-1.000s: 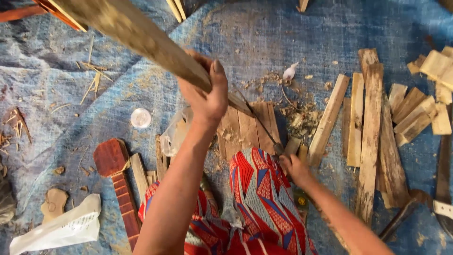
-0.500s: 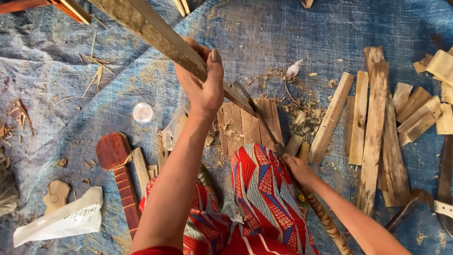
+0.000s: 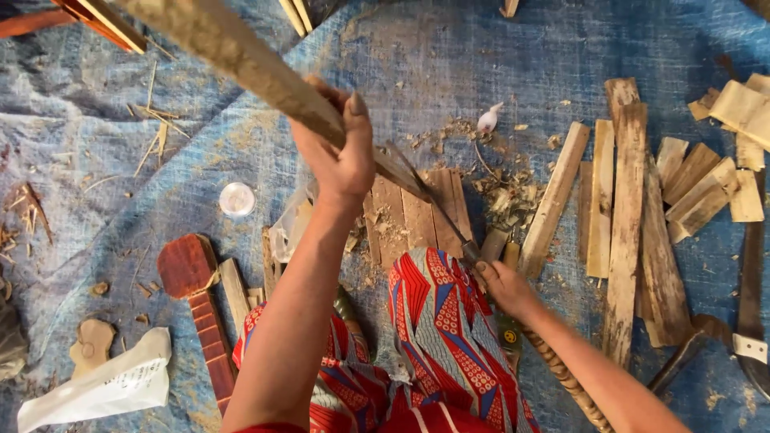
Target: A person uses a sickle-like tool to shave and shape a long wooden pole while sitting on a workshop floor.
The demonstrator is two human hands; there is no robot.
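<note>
My left hand (image 3: 341, 152) grips a long rough wooden stick (image 3: 241, 60) that slants up toward the top left. Its lower end rests on flat wooden slats (image 3: 413, 212) on the blue tarp. My right hand (image 3: 505, 285) holds the handle of a knife (image 3: 433, 204), whose thin blade lies against the lower part of the stick. My knee in red, blue and white patterned cloth (image 3: 437, 329) sits just below the slats. Wood shavings (image 3: 505, 196) lie beside the blade.
Several split wood strips (image 3: 626, 208) lie at the right, with a dark tool (image 3: 750, 297) at the right edge. A small reddish guitar-shaped piece (image 3: 196, 293), a white plastic bag (image 3: 104, 385) and a round clear lid (image 3: 237, 198) lie at the left on the blue tarp (image 3: 96, 176).
Both hands keep their grip. The stick and the left hand have shifted only slightly in the view; the knife stays against the stick's lower end.
</note>
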